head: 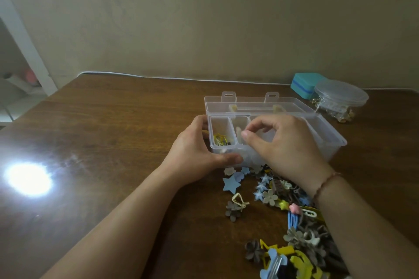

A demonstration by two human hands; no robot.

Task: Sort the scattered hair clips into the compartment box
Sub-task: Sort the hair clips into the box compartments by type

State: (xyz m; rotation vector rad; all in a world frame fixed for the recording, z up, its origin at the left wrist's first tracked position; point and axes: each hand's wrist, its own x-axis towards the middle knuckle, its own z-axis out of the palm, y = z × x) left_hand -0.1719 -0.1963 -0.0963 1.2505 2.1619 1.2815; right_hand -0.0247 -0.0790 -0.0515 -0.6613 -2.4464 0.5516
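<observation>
Brown wooden table (113, 133) against beige wall (204, 18)

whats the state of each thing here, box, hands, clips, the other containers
compartment box: lid open, lying flat behind it
left hand: grips the box's near left corner
right hand: over the box, fingertips pinched; what they hold is unclear
yellow clips: in the leftmost compartment
clip pile: loose on the table, unsorted
round tub: lid on
teal case: closed

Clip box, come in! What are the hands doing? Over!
Left hand grips clip box corner. Right hand over second compartment, pinching something pale. Loose clips waiting nearby.
</observation>
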